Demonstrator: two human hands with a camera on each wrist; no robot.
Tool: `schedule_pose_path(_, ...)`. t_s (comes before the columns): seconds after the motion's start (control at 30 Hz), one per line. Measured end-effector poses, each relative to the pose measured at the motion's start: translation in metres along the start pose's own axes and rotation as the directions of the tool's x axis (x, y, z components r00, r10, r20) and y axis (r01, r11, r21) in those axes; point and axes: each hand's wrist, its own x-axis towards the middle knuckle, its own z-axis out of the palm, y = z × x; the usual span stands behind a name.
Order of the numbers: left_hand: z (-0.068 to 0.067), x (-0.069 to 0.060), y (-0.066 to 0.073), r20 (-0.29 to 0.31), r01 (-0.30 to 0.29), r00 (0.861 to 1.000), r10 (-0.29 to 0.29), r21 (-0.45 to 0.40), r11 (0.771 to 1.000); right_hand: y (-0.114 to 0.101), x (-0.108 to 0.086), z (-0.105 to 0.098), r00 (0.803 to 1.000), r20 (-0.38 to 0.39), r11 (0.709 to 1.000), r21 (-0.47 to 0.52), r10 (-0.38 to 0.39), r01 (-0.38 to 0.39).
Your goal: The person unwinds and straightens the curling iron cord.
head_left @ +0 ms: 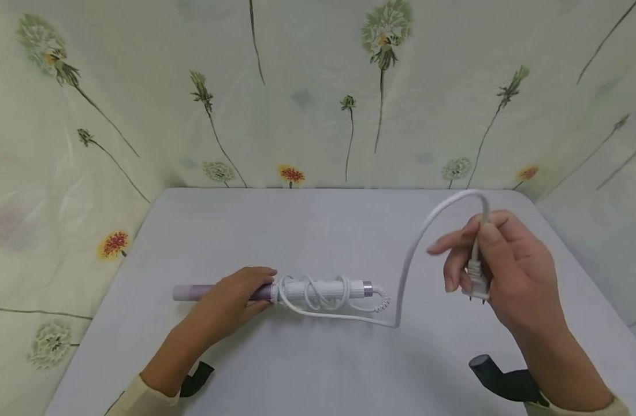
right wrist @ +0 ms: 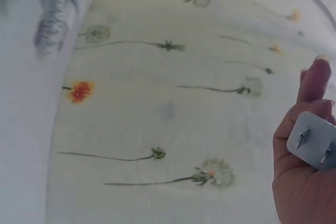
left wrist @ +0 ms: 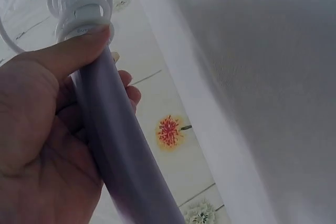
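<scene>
A wand-shaped hair styling iron with a purple barrel (head_left: 199, 292) and a white handle (head_left: 355, 288) lies sideways above the table in the head view. My left hand (head_left: 240, 292) grips the barrel beside the handle, its thumb reaching the handle's edge in the left wrist view. A white power cord (head_left: 407, 267) loops loosely several times round the handle. From there it arches up to my right hand (head_left: 523, 277), which pinches it just behind the plug between thumb and forefinger. The two-pin plug (right wrist: 310, 137) hangs prongs down in the head view, against the fingers.
A white-covered table (head_left: 297, 231) lies beneath both hands. Flower-printed sheeting (head_left: 307, 133) rises behind it and along the sides. Black curved pieces (head_left: 505, 378) sit at both wrists.
</scene>
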Motion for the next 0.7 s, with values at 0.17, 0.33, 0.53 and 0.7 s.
schedule_pose_path(0.17, 0.004, -0.002, 0.003, 0.097, -0.038, 0.994, 0.044, -0.059, 0.998, 0.005, 0.022, -0.008, 0.922, -0.356, 0.988, 0.01, 0.15, -0.157)
schedule_pose_path(0.33, 0.002, -0.006, 0.008, 0.154, -0.092, 0.981, 0.117, -0.159, 0.983, 0.025, 0.018, -0.034, 0.806, -0.519, 0.951, 0.042, 0.284, -0.307)
schedule_pose_path(0.53, -0.012, -0.007, 0.007, 0.096, -0.06, 0.992, 0.081, -0.21, 0.976, 0.039, -0.008, -0.052, 0.776, -0.458, 0.705, -0.365, 0.433, -0.609)
schedule_pose_path(0.7, -0.021, -0.009, -0.003, 0.005, -0.019, 1.0, 0.02, -0.173, 0.985, 0.046, -0.027, -0.059, 0.777, -0.386, 0.38, -0.708, 0.498, -0.595)
